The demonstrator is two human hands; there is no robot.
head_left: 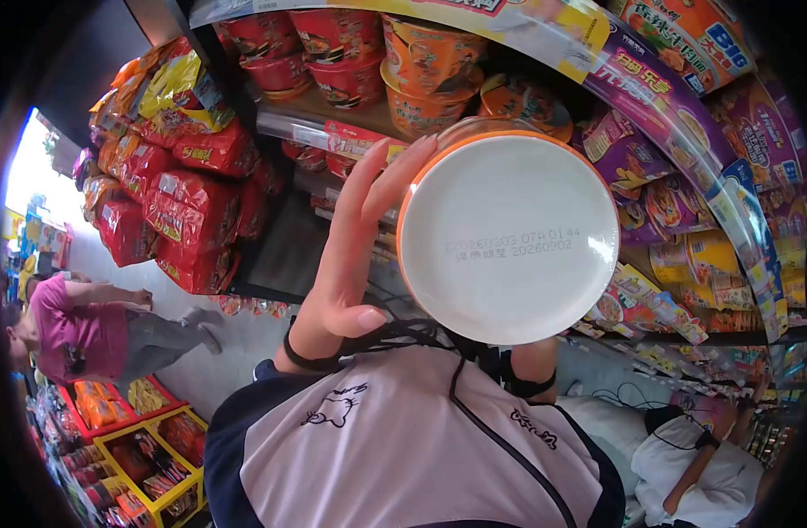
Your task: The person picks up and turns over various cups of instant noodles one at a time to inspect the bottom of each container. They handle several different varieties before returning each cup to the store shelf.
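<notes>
An instant noodle bowl (509, 246) with an orange side is held up close to the camera, its white base facing me. Dark print with numbers runs across that base. My left hand (355, 238) is at the bowl's left side, fingers stretched up with the tips by the rim and the thumb apart. Behind the bowl rises my right forearm (534, 363), with a black band at the wrist. The bowl hides my right hand; its position there fits holding the bowl from behind.
A shelf ahead carries red noodle bowls (342, 57) and orange noodle bowls (431, 75). Red noodle packs (196, 207) are stacked at left; purple noodle bowls (628, 150) stand right. A person in a pink top (82, 321) is at left, another in white (703, 466) at lower right.
</notes>
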